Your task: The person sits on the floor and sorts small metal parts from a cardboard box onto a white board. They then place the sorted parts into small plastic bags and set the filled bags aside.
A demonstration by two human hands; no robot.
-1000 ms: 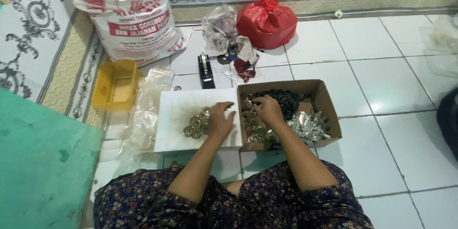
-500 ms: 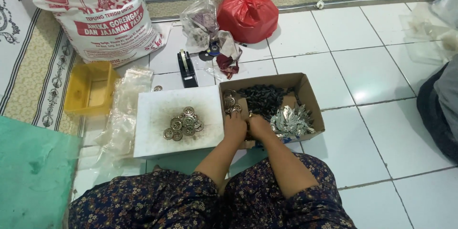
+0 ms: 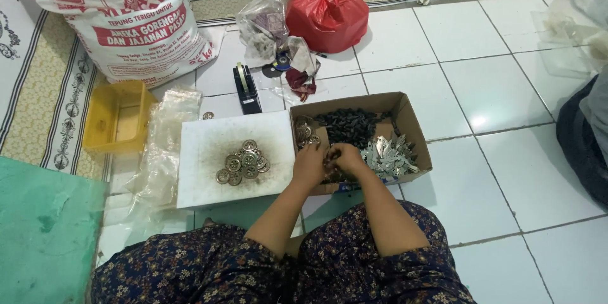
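Observation:
An open cardboard box (image 3: 408, 117) sits on the tiled floor before my knees. It holds a heap of small black parts (image 3: 348, 126), flat silver metal pieces (image 3: 389, 155) and some round bronze rings (image 3: 304, 132). My left hand (image 3: 308, 166) and my right hand (image 3: 347, 158) are together inside the box's near left part, fingers curled on small pieces that are too small to make out. To the left of the box lies a white board (image 3: 202, 152) with a pile of round bronze metal discs (image 3: 242, 163).
A yellow plastic tray (image 3: 117, 117) and clear plastic bags (image 3: 161, 152) lie left of the board. A black tape dispenser (image 3: 246, 88), a red tied bag (image 3: 326, 16), a crumpled clear bag (image 3: 266, 25) and a large white sack (image 3: 126, 19) stand beyond. Green mat (image 3: 44, 234) at left.
My left hand left the pile of discs on the white board and moved right into the box beside my right hand. The view shifted slightly.

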